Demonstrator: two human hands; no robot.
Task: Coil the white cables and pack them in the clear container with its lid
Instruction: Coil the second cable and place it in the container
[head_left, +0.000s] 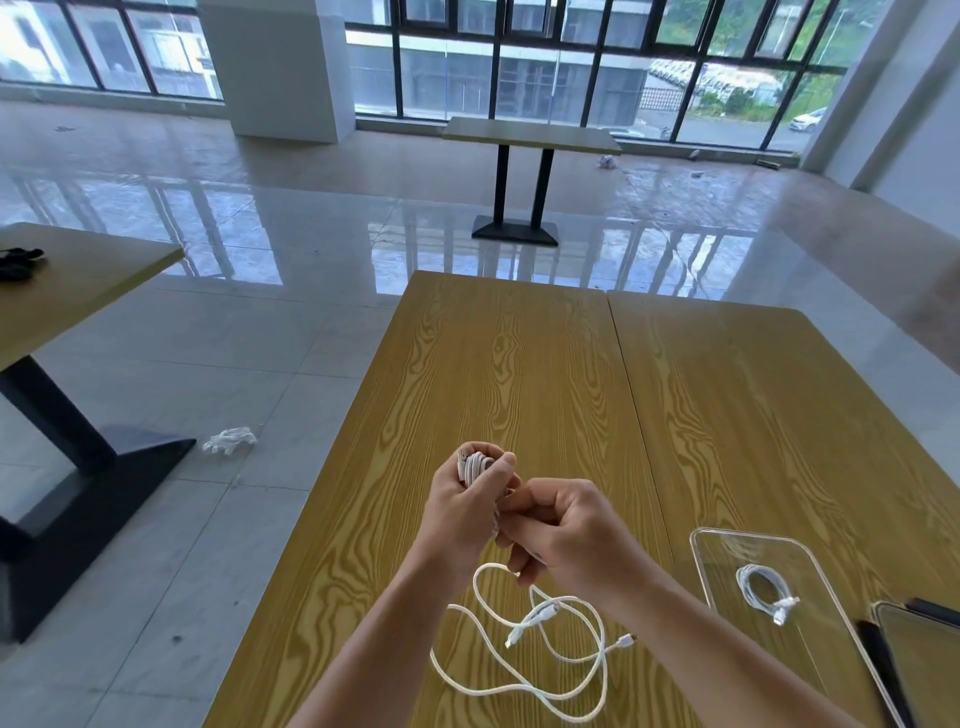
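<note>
Cable bundle (474, 464) gripped in left hand (462, 512) above table (519, 374). Right hand (566, 530) curled, pinching strand beside it. Loose cable (524, 649) below; coiled cable (763, 592) in container (810, 597).

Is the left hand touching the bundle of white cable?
Touching. The head view shows the left hand with fingers curled round the cable bundle.

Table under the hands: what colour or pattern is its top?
The table top is yellowish wood with bold darker grain swirls, clearest in the head view.
</note>
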